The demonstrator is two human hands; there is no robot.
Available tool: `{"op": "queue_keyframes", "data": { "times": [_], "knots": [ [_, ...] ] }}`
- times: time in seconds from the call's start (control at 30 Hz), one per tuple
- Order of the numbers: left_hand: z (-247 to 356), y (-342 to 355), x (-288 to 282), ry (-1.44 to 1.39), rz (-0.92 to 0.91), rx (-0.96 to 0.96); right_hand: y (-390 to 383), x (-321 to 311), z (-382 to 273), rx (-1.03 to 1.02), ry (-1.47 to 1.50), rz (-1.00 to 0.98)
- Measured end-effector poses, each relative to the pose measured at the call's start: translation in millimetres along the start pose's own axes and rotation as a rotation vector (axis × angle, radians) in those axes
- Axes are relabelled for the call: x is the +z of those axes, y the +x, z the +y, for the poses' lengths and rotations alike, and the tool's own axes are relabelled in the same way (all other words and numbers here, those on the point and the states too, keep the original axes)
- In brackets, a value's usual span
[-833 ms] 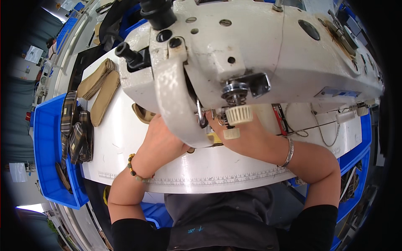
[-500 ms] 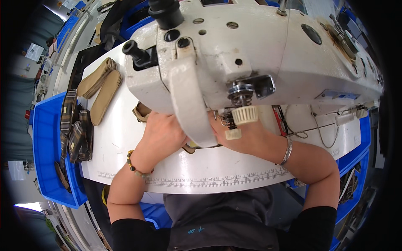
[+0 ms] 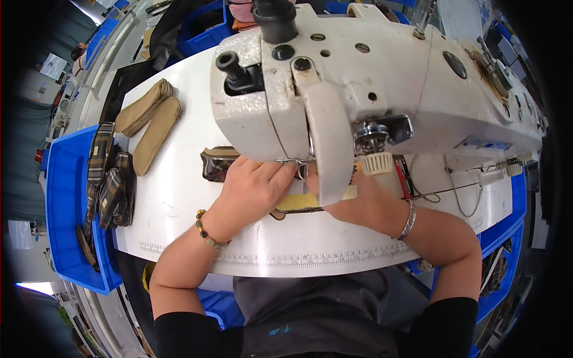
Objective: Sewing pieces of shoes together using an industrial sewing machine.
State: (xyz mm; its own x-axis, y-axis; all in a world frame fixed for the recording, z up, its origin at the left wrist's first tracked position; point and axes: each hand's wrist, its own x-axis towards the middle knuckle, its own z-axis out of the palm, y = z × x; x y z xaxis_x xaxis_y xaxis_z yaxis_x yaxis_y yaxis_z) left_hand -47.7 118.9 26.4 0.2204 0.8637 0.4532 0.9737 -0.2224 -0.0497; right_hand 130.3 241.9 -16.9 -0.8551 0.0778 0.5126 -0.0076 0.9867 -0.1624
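A small sewn piece of dark checked fabric with a tan edge (image 3: 218, 164) lies under the head of a white sewing machine (image 3: 262, 122). Its yellow part (image 3: 296, 202) shows between my hands. My left hand (image 3: 253, 186) has its fingers pressed together on the piece, just left of the presser foot. On the other side, my right hand (image 3: 361, 200) is closed at the piece's right end; the machine's pale curved lever (image 3: 328, 143) hides most of its fingers. The needle point and the seam are out of sight.
Tan insole-shaped pieces (image 3: 156, 136) lie stacked at the white table's (image 3: 179, 203) far left. A blue bin (image 3: 68, 209) beside them holds checked fabric pieces (image 3: 110, 191). Red-handled snips (image 3: 404, 177) and a loose cord (image 3: 456, 197) lie right of my right hand.
The machine head appears farther right in view, uncovering more of the piece. My left hand has shifted right and its fingers now lie straighter on the fabric. The right hand stays by the lever.
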Motion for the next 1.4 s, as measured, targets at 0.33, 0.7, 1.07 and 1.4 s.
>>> {"op": "queue_keyframes", "data": {
  "times": [0.33, 0.7, 1.07, 1.4],
  "knots": [
    [-12, -1, 2, -0.180, -0.029, -0.106, -9, -8, -8, -0.014, -0.041, -0.028],
    [-2, 4, 0, -0.112, 0.026, 0.035, -4, -23, -12, 0.354, 0.264, -0.194],
    [10, 3, -4, 0.050, -0.049, 0.093, -5, -25, -13, 0.135, 0.016, -0.260],
    [-2, 3, 7, 0.029, -0.030, -0.024, -2, -24, -14, -0.017, 0.002, -0.037]
  ]
}}
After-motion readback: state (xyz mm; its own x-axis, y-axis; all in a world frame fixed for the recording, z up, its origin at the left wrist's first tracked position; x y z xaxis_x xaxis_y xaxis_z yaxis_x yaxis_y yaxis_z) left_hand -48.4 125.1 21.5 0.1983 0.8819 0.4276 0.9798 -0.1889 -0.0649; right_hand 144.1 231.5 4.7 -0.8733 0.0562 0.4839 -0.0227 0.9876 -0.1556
